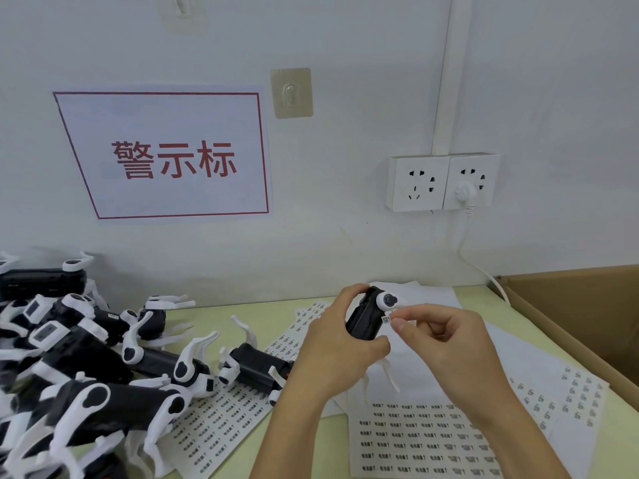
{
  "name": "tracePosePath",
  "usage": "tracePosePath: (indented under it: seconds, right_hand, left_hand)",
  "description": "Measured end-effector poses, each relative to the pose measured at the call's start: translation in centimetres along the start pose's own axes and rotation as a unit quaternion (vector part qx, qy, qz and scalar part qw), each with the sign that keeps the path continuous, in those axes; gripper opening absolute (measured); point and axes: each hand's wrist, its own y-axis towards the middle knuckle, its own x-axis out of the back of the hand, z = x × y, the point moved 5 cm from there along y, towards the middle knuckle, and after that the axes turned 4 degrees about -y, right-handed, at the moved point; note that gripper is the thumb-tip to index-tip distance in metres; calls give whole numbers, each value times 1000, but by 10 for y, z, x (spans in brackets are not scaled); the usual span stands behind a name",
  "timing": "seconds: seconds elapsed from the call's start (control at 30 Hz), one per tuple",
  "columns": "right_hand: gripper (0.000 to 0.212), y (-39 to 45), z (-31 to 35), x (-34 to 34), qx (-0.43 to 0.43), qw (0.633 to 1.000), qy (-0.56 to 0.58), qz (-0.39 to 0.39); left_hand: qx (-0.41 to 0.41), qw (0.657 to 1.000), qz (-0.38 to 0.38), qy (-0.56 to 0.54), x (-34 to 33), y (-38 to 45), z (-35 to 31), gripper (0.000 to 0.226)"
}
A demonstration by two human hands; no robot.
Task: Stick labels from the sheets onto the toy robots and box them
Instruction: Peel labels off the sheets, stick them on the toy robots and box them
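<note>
Labelling in progress: left hand grips robot; right hand pinches label against it. Pile left unlabelled, box unfilled as far as visible.

To your left, a heap of toy robots covers the table, its white legs jutting toward the centre, with one robot lying nearest your left hand. Label sheets lie flat below your hands. At your right hand, the cardboard box wall rises, with a power cord hanging behind it.
</note>
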Motion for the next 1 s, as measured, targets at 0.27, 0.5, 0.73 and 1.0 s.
tracePosePath:
  seconds: [0.27, 0.5, 0.73, 1.0]
  right_hand:
    - [21, 0, 0, -7, -19, 999, -22, 22]
    - [19, -1, 0, -7, -26, 999, 6, 31]
    - [25, -2, 4, -6, -22, 1000, -21, 3]
    - [20, -2, 8, -7, -2, 998, -65, -18]
  left_hand:
    - [-15, 1000, -10, -12, 0, -1, -3, 53]
    - [-22, 1000, -11, -11, 1, 0, -3, 51]
    - [-23, 999, -1, -22, 1, 1, -4, 51]
    - [-24, 999, 2, -26, 2, 1, -3, 44]
